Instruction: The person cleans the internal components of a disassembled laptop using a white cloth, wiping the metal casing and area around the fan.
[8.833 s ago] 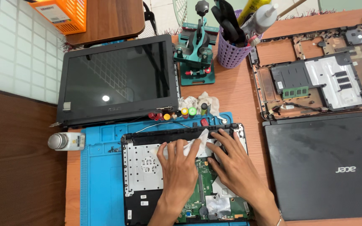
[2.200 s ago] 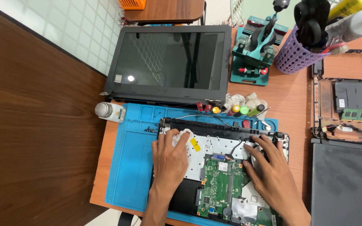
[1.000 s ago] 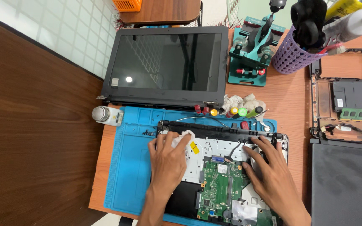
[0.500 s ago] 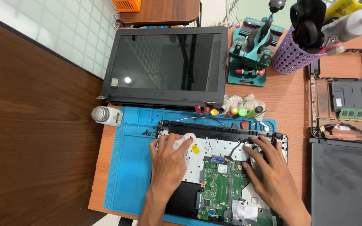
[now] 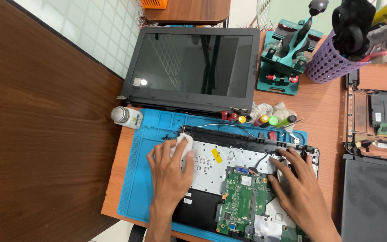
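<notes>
An opened laptop base (image 5: 229, 166) lies on a blue mat (image 5: 144, 179), low in the middle of the view, its green board (image 5: 242, 201) bare at 6 o'clock. The left hand (image 5: 171, 172) lies palm down on the base's upper left corner, forearm coming up from 6 o'clock, fingers pointing to 12 and closed over a white cloth (image 5: 183, 142) that shows at the fingertips. The right hand (image 5: 298, 188) rests flat on the base's right side, wrist at 5 o'clock, fingers spread wide toward 11 and holding nothing, tips touching the black hinge strip (image 5: 247, 136). A yellow sticker (image 5: 217, 155) sits between the hands.

At 12 o'clock from the base a detached screen (image 5: 193, 67) lies face up. A row of small coloured tools (image 5: 265, 121) lies between them. A white bottle (image 5: 126, 116) lies at 10 o'clock, just off the mat. At 1 o'clock stand a teal jig (image 5: 287, 54) and a purple tool cup (image 5: 328, 62). At 3 o'clock lie a stripped chassis (image 5: 381, 116) and a dark lid (image 5: 375, 201).
</notes>
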